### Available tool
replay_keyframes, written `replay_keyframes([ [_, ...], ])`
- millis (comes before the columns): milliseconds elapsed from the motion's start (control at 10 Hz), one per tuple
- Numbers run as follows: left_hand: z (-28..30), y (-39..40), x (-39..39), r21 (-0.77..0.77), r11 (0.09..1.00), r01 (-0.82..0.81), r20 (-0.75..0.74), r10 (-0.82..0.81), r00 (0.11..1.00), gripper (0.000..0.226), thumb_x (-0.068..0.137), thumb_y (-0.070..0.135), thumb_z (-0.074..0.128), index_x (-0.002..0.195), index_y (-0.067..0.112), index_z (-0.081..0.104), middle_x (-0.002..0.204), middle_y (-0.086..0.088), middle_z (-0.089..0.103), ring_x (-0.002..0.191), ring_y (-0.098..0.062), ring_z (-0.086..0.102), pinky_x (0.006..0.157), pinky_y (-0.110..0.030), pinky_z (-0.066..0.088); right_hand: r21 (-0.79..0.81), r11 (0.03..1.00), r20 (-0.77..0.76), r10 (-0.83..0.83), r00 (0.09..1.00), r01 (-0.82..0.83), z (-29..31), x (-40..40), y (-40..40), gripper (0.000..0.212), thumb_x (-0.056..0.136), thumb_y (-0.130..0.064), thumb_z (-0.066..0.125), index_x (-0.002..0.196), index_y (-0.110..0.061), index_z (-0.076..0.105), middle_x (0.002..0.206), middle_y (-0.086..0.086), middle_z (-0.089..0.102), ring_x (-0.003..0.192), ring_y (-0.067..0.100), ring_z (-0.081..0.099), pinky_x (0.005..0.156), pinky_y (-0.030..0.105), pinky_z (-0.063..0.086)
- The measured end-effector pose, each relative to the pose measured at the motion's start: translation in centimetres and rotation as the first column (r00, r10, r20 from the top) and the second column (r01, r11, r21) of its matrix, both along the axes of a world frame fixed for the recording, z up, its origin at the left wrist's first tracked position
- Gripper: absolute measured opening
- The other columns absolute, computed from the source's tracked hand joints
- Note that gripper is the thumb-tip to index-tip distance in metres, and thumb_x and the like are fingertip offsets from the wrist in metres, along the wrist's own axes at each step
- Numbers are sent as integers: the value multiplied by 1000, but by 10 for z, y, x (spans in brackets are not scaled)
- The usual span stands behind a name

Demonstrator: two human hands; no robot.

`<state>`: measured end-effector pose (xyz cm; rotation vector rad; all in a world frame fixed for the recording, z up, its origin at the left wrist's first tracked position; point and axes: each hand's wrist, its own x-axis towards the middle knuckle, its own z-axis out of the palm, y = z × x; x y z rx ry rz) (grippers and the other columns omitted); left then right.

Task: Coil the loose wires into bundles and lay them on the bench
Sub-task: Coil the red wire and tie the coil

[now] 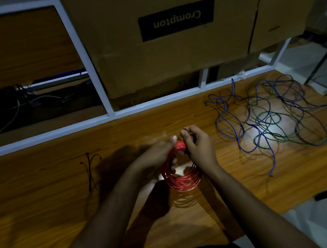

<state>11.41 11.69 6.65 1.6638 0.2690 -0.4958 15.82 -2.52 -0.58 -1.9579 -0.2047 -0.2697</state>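
A coil of red wire [180,182] hangs upright just above the wooden bench [47,190], held at its top by both hands. My left hand [157,155] grips the coil's upper left with the thumb over it and fingers through the loop. My right hand [198,146] pinches the top of the coil from the right. A loose tangle of blue, green and dark wires [270,120] sprawls on the bench to the right.
Several black cable ties [89,167] lie on the bench to the left. A white metal frame [100,116] runs along the bench's back edge, with large cardboard boxes [168,36] behind it. The bench's right end borders a pale floor [320,223].
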Motion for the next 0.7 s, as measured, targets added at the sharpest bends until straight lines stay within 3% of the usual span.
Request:
replay_keyframes([
  [100, -31, -1, 11, 75, 997, 3, 94, -10, 996, 35, 102, 51, 37, 92, 25, 57, 90, -15, 62, 76, -26, 59, 69, -34, 49, 23, 998, -8, -54, 999, 54, 2, -3, 5, 14, 100, -28, 59, 87, -26, 63, 64, -3, 62, 55, 5, 55, 48, 24, 41],
  [200, -38, -3, 9, 143, 981, -129, 180, 102, 978, 42, 100, 59, 36, 91, 28, 63, 95, -13, 70, 84, -29, 67, 80, -43, 53, 97, 995, -120, -27, 992, 39, 4, -4, 5, 14, 97, -35, 62, 87, -25, 65, 63, 1, 67, 55, 12, 66, 49, 29, 52],
  [300, -40, -1, 11, 84, 970, -230, 175, 213, 961, 49, 101, 55, 38, 89, 15, 64, 76, -6, 64, 69, -21, 61, 71, -36, 48, 203, 977, -256, 119, 959, -66, 11, 4, -2, 16, 91, -37, 71, 85, -22, 73, 75, 4, 74, 67, 22, 72, 62, 44, 61],
  [400, -38, 0, 11, 86, 972, -220, 181, 202, 962, 51, 103, 45, 41, 94, 1, 65, 76, -20, 60, 70, -25, 58, 66, -35, 42, 237, 956, -332, 247, 910, -173, 24, 13, -7, 10, 89, -26, 74, 84, -18, 76, 76, 3, 75, 67, 16, 71, 59, 31, 54],
  [500, -36, -3, 9, 83, 977, -196, 242, 171, 955, 45, 103, 44, 41, 92, 9, 68, 79, -18, 64, 72, -24, 60, 67, -34, 43, 215, 935, -402, 349, 847, -283, 36, 25, -12, 14, 94, -20, 67, 83, -14, 73, 74, 0, 71, 63, 11, 67, 58, 25, 50],
  [600, -37, -6, 10, 65, 981, -182, 310, 153, 939, 37, 103, 42, 42, 90, 22, 70, 65, 0, 56, 57, -13, 51, 55, -27, 38, 167, 897, -420, 440, 794, -409, 44, 34, -17, 19, 99, -22, 60, 86, -14, 72, 78, 2, 70, 73, 16, 67, 68, 31, 53],
  [700, -40, -7, 9, 77, 984, -163, 347, 126, 929, 35, 100, 48, 46, 92, 25, 70, 57, 3, 48, 49, -12, 44, 48, -27, 31, 208, 880, -443, 475, 760, -428, 52, 35, -17, 18, 99, -20, 59, 90, -10, 72, 77, 4, 69, 71, 17, 65, 64, 27, 53],
])
